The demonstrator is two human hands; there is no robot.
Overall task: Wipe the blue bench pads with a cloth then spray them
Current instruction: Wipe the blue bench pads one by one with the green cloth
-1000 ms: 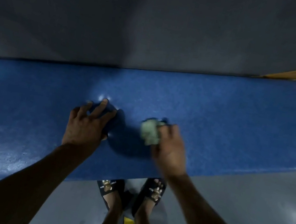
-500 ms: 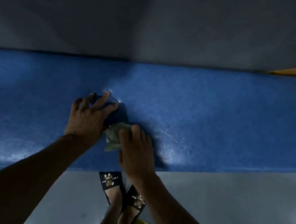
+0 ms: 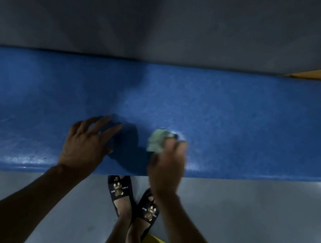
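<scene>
A crumpled pale-green cloth (image 3: 156,143) is being gripped by the right hand (image 3: 167,164) against the blue bench pad (image 3: 249,123) near its front edge; the left hand (image 3: 85,145) is being rested flat, fingers (image 3: 102,122) spread apart.

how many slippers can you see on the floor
2. The left slipper sits just below the blue bench pad; the right slipper is beside it, partly hidden by the right forearm.

Gym: blue bench pad (image 3: 240,117), grey floor (image 3: 255,220).
</scene>
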